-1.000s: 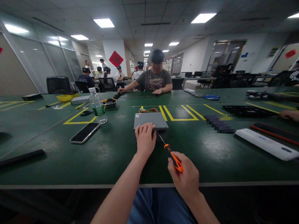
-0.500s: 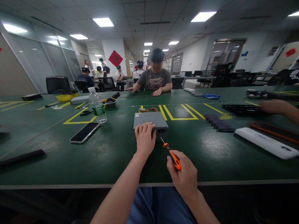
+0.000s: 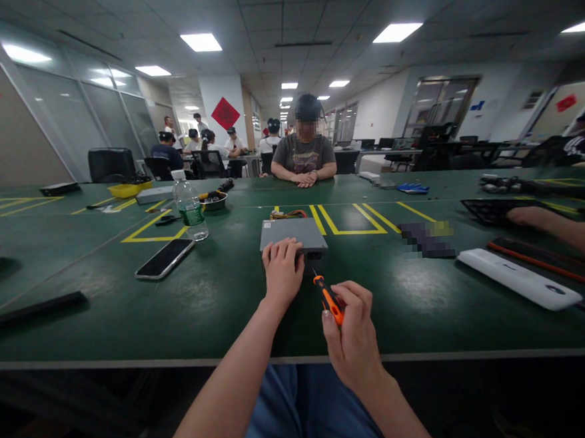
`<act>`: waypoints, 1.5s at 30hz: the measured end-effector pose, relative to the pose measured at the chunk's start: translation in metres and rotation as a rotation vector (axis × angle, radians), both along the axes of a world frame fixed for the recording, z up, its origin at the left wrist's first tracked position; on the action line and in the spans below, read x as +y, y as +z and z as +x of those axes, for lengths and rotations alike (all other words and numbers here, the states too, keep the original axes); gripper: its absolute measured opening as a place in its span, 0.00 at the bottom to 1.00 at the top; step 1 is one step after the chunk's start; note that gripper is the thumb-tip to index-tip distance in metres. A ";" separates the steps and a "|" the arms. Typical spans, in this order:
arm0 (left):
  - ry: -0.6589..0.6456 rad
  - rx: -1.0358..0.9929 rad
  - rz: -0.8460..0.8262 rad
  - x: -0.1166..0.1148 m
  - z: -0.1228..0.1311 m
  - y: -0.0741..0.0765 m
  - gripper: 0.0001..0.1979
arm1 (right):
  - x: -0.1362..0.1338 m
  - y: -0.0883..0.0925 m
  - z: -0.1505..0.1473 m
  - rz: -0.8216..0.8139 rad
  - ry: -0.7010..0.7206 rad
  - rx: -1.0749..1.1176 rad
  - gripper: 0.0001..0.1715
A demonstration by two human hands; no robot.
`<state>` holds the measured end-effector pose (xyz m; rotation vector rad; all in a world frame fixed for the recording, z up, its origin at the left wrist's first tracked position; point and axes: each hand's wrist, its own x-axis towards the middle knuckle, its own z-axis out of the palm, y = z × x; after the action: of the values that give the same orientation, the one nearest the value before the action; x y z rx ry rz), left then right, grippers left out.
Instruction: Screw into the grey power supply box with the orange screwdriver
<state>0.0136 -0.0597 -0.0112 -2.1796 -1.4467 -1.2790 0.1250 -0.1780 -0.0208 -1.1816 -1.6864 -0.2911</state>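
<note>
A grey computer power supply (image 3: 293,229) lies on the green table straight ahead, its socket side facing me and its bundled cables (image 3: 289,214) at the far side. My left hand (image 3: 285,269) grips its near left part, fingers over the top; the thumb side is partly hidden. In my right hand (image 3: 351,328) is an orange and black screwdriver (image 3: 329,300), held around the handle by closed fingers. Its thin shaft points up and away at the front face of the power supply, below the socket. Whether the tip touches cannot be made out.
Left of the power supply are a phone (image 3: 165,258) and a water bottle (image 3: 190,209). A white power bank-like slab (image 3: 520,278) and an orange-edged phone (image 3: 546,261) lie right. Another person's hand (image 3: 530,217) holds a black panel there. A person (image 3: 304,153) sits opposite.
My right hand and the screwdriver have shifted slightly left and away from me. The person opposite has brought both hands together. The neighbour's black panel on the right has shifted right.
</note>
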 end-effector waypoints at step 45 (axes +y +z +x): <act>-0.002 0.010 -0.006 0.001 -0.001 -0.001 0.12 | -0.007 0.041 -0.004 -0.089 -0.259 -0.465 0.15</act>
<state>0.0123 -0.0590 -0.0126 -2.1886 -1.4465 -1.2646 0.1215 -0.1850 0.0204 -1.4834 -1.9550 -0.7013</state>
